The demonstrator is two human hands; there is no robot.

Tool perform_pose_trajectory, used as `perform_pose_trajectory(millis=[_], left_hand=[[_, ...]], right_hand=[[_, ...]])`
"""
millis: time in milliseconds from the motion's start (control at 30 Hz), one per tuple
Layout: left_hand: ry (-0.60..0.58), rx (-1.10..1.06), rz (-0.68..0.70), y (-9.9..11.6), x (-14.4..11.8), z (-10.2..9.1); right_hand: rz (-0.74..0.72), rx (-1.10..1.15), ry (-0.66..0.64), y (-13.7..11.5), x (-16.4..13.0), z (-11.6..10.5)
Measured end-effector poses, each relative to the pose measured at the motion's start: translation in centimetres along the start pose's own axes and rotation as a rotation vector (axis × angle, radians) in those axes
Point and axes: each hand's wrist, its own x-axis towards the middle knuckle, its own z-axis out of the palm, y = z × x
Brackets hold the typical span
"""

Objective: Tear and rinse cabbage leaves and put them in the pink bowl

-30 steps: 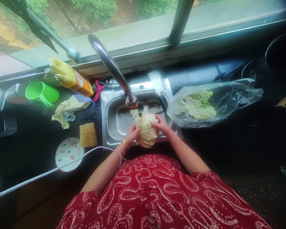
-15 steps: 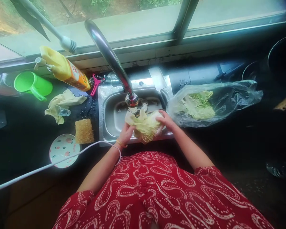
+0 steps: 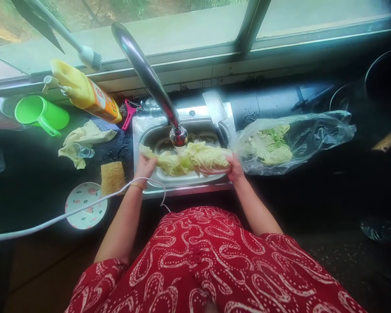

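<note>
We note the cabbage held level over the sink, its long axis running left to right along the counter edge, loose leafy end toward the left, compact pale end toward the right. It sits directly beneath the tap head. Our left hand has its fingers closed on the leafy end; our right hand grips the other end, fingers wrapped around it.

Surface: a dark countertop under a window, steel basin set into it. A cleaver lies on the sink's back rim.

Containers: the clear plastic bag just right of the sink holds more cabbage leaves. Left of the sink we record a sponge, a patterned plate, a crumpled cloth, a green cup on its side and a yellow bottle lying tilted. A white cable crosses the plate and our left wrist.
</note>
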Motion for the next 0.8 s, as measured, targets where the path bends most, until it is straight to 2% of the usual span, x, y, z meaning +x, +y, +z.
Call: perform_pose_trajectory(millis=[100, 167, 233, 333, 367, 433, 533, 567, 633, 733, 800], left_hand=[[0.132, 0.149, 0.053, 0.6, -1.2, 0.8], [0.142, 0.129, 0.063, 0.9, -3.5, 2.3], [0.022, -0.003, -0.089, 0.9, -6.1, 4.5], [-0.291, -0.365, -0.496, 0.6, -8.2, 7.9], [-0.376, -0.518, -0.568, 0.7, -8.3, 8.7], [-0.460, -0.789, -0.596, 0.9, -7.7, 9.6], [-0.450, -0.951, -0.600, 1.0, -6.1, 8.9], [-0.438, -0.958, -0.616, 0.9, -5.7, 8.4], [-0.414, -0.955, -0.622, 0.4, -5.2, 7.1], [-0.379, -0.920, -0.580, -0.3, -5.2, 5.8], [-0.417, -0.877, -0.589, -0.4, -5.4, 5.3]], right_hand=[[-0.045, -0.042, 0.030, 0.1, -0.3, 0.6], [-0.084, -0.059, 0.097, 0.5, -0.7, 1.4], [-0.144, -0.088, 0.168, 0.9, -1.4, 2.4], [-0.293, -0.246, 0.172, 1.1, -3.4, 4.2], [-0.363, -0.326, 0.139, 1.0, -4.4, 4.9], [-0.517, -0.466, 0.012, 1.0, -6.5, 6.0], [-0.678, -0.541, -0.260, 1.0, -8.8, 6.8], [-0.685, -0.539, -0.315, 1.0, -9.0, 6.8], [-0.630, -0.517, -0.314, 1.1, -8.5, 6.7], [-0.413, -0.442, -0.217, 0.9, -5.9, 7.1], [-0.220, -0.393, -0.248, 0.4, -3.9, 7.7]])
